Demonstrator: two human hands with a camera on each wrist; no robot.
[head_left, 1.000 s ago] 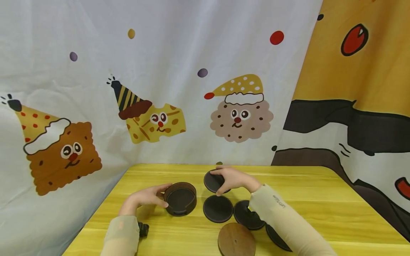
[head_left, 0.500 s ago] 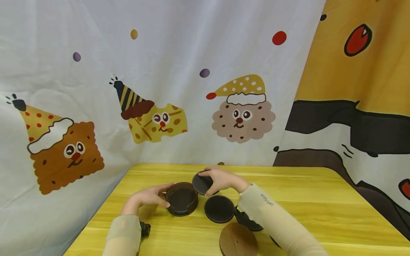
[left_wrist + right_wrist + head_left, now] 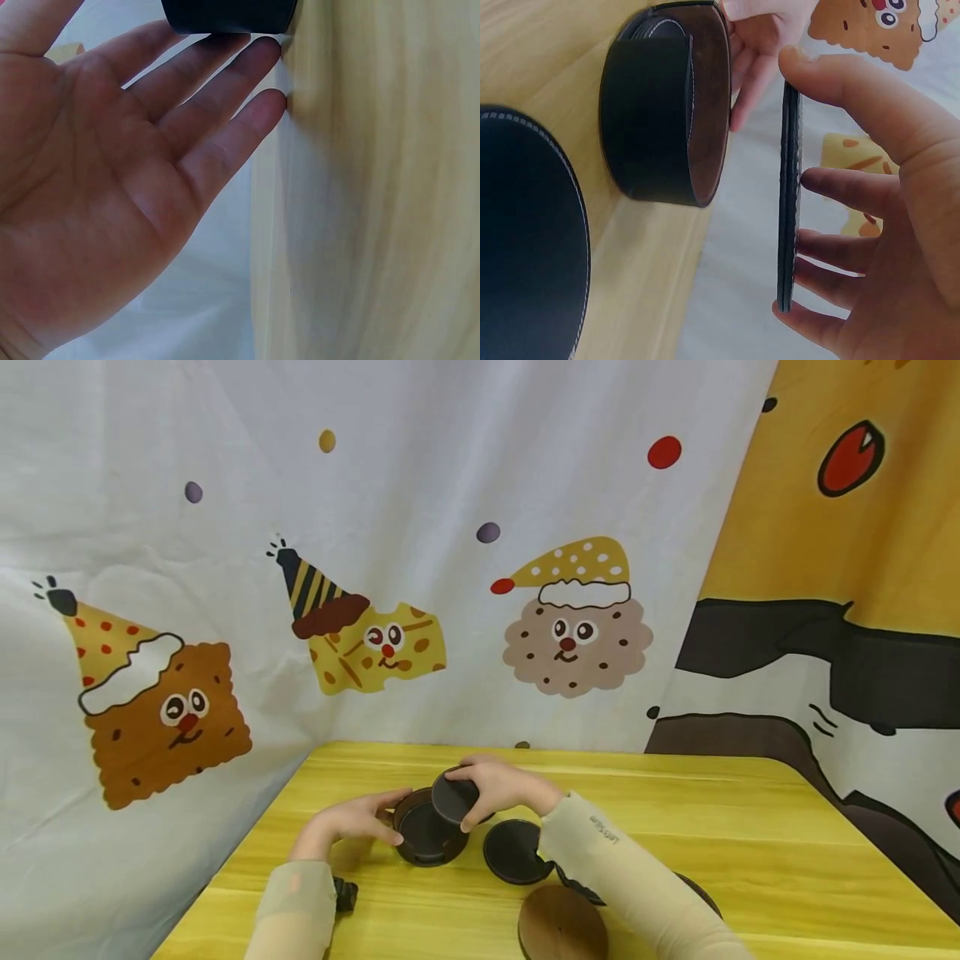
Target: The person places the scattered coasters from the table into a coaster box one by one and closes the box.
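Note:
My left hand (image 3: pixel 352 818) holds the left side of a round black coaster holder (image 3: pixel 411 800) with a brown inner wall, thumb in front and fingers behind. In the left wrist view its fingers (image 3: pixel 225 75) reach to the holder's dark side. Stitched black edges show inside the holder (image 3: pixel 645 120) in the right wrist view. With thumb and fingertips, my right hand (image 3: pixel 498 785) grips a round black coaster (image 3: pixel 453 797) by its rim. The coaster overlaps the holder's right rim in the head view; the right wrist view shows the coaster (image 3: pixel 789 195) edge-on, apart from the holder.
A black coaster (image 3: pixel 512 852) lies right of the holder. Two more, a coaster (image 3: pixel 581 889) and a coaster (image 3: pixel 701 893), are partly hidden by the right sleeve. A round wooden disc (image 3: pixel 562 927) lies near the front. Behind the yellow table (image 3: pixel 750 810) hangs a printed cloth (image 3: pixel 480 710).
My right hand has carried the coaster leftward from the table's right side to over the holder's right rim. The left hand stays at the holder. The head view has shifted slightly.

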